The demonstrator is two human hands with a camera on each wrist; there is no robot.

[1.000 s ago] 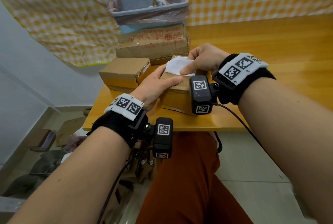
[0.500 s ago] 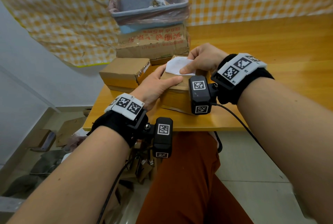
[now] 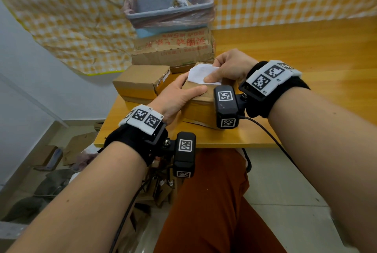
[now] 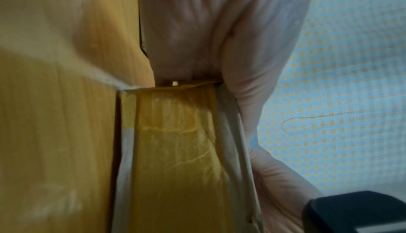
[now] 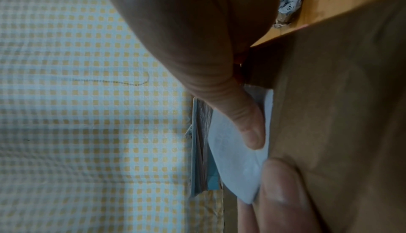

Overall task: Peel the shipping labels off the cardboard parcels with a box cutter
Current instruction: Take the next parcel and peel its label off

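Two hands work on one small cardboard parcel point(image 3: 201, 103) that sits near the front edge of the wooden table point(image 3: 295, 44). Left hand point(image 3: 177, 97) grips the parcel's near left corner, thumb lying across the top face, fingers wrapped down the far left side; the left wrist view shows the palm against the box's yellow-taped side. Right hand point(image 3: 230, 66) pinches the white shipping label point(image 3: 201, 74), thumb on the upper face of the paper and fingers curled behind it. The label is lifted and curled at its left part, while its right lower edge is close to the box top; whether it is still stuck there cannot be told. In the right wrist view the thumb tip point(image 5: 252, 132) presses on the pale sheet just beside the brown cardboard. No box cutter is visible in any view. A second small box point(image 3: 140, 81) stands just left of the held parcel. Behind both lies a larger, crumpled carton point(image 3: 173, 53) with red print, and a grey bin point(image 3: 169, 11) lined with a plastic bag rests on top of it. A yellow checked cloth point(image 3: 81, 18) hangs behind the table.
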